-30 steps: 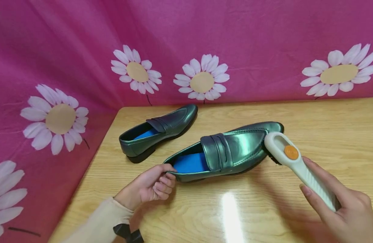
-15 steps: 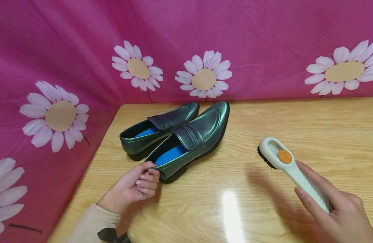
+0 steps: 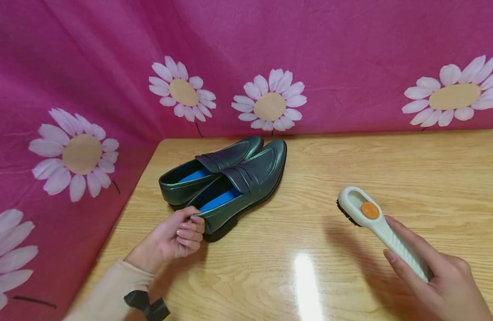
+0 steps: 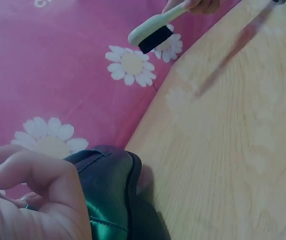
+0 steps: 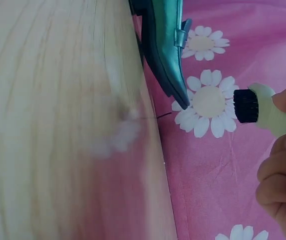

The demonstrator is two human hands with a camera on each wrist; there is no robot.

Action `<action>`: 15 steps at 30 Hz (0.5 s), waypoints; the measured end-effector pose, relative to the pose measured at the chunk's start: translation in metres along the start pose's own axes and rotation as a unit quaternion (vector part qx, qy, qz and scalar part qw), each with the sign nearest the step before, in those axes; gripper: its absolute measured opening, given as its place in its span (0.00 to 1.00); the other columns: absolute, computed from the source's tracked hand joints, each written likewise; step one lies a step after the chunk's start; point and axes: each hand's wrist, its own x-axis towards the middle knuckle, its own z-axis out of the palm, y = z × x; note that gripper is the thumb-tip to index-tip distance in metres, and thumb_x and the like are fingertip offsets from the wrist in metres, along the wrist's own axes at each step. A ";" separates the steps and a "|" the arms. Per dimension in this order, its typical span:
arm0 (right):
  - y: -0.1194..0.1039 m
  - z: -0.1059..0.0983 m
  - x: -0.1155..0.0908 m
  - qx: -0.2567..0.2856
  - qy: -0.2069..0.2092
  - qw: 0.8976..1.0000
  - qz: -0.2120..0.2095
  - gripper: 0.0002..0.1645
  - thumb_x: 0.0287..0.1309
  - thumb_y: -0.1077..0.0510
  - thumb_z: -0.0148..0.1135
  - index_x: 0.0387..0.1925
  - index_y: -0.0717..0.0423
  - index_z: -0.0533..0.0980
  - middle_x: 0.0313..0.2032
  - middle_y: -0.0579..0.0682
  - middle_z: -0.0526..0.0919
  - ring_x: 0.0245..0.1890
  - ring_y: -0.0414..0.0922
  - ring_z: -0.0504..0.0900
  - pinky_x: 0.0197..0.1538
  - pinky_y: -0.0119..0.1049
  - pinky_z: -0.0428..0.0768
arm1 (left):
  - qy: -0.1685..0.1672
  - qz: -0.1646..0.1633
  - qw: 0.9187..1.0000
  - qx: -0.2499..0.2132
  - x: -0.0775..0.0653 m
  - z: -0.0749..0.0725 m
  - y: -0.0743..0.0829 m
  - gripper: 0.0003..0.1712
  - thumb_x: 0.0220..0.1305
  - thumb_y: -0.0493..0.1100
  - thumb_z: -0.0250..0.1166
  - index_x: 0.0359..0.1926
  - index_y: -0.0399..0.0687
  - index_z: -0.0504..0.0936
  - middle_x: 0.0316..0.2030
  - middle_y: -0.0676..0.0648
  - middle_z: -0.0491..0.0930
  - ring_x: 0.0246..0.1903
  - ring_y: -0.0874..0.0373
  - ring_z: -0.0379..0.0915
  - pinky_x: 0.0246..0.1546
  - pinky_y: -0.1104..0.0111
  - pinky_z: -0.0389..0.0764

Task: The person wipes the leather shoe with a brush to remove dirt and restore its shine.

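Note:
My left hand [image 3: 171,236] pinches the heel rim of the nearer loafer [image 3: 250,178], a dark metallic green shoe with a blue insole. That loafer lies against a matching loafer [image 3: 182,185] behind it, toes pointing to the back right. In the left wrist view the curled fingers cover part of the nearer loafer [image 4: 107,195]. On the right, my right hand [image 3: 443,272] grips the pale handle of a shoe brush [image 3: 358,207] with an orange button and black bristles. The brush is held above the table, apart from both shoes; its bristles [image 5: 246,106] show in the right wrist view.
The wooden table [image 3: 391,165] ends at a pink curtain [image 3: 330,58] printed with white daisies, along the back and left sides. A bright light reflection lies on the table's front middle. A black strap [image 3: 147,305] hangs at the left sleeve.
My left hand has moved the nearer loafer left, away from the brush and up against the other loafer, toe swung toward the back. My right hand has shifted slightly left and down with the brush.

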 end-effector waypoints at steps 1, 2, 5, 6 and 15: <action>0.000 0.000 0.000 0.000 -0.001 1.000 -0.002 0.38 0.45 0.67 0.71 0.62 0.51 0.74 0.29 0.62 0.83 0.16 0.26 0.65 0.21 0.22 0.64 | 0.000 0.000 1.000 -0.004 -0.001 0.000 0.001 0.20 0.67 0.43 0.38 0.19 0.48 0.66 0.13 0.58 0.55 0.09 0.68 0.61 0.15 0.82 0.54; 0.000 0.000 0.000 -0.002 -0.001 1.000 -0.003 0.39 0.45 0.67 0.71 0.62 0.51 0.73 0.30 0.63 0.83 0.16 0.26 0.65 0.21 0.21 0.64 | 0.000 0.002 1.000 -0.003 -0.001 0.000 0.002 0.19 0.67 0.43 0.39 0.19 0.48 0.66 0.14 0.58 0.55 0.09 0.68 0.61 0.16 0.82 0.54; 0.001 0.000 0.001 -0.004 -0.002 1.000 -0.004 0.39 0.44 0.67 0.71 0.62 0.51 0.73 0.31 0.63 0.83 0.16 0.26 0.65 0.21 0.21 0.64 | 0.008 0.008 1.000 0.019 -0.001 0.001 0.003 0.22 0.69 0.44 0.35 0.19 0.50 0.66 0.13 0.58 0.55 0.09 0.69 0.60 0.16 0.82 0.53; 0.001 0.001 0.001 -0.005 -0.003 1.000 -0.004 0.39 0.44 0.67 0.71 0.62 0.50 0.73 0.31 0.63 0.83 0.16 0.26 0.65 0.21 0.21 0.64 | 0.013 0.010 0.999 0.029 -0.001 0.002 0.002 0.24 0.71 0.45 0.33 0.19 0.50 0.66 0.13 0.58 0.56 0.09 0.69 0.60 0.16 0.82 0.53; 0.009 0.004 -0.001 -0.002 -0.020 0.999 0.037 0.39 0.46 0.64 0.72 0.63 0.47 0.73 0.31 0.63 0.83 0.17 0.30 0.65 0.22 0.22 0.61 | 0.053 0.028 0.996 0.059 0.000 0.002 -0.002 0.26 0.72 0.47 0.30 0.18 0.52 0.65 0.11 0.58 0.62 0.10 0.70 0.60 0.17 0.80 0.54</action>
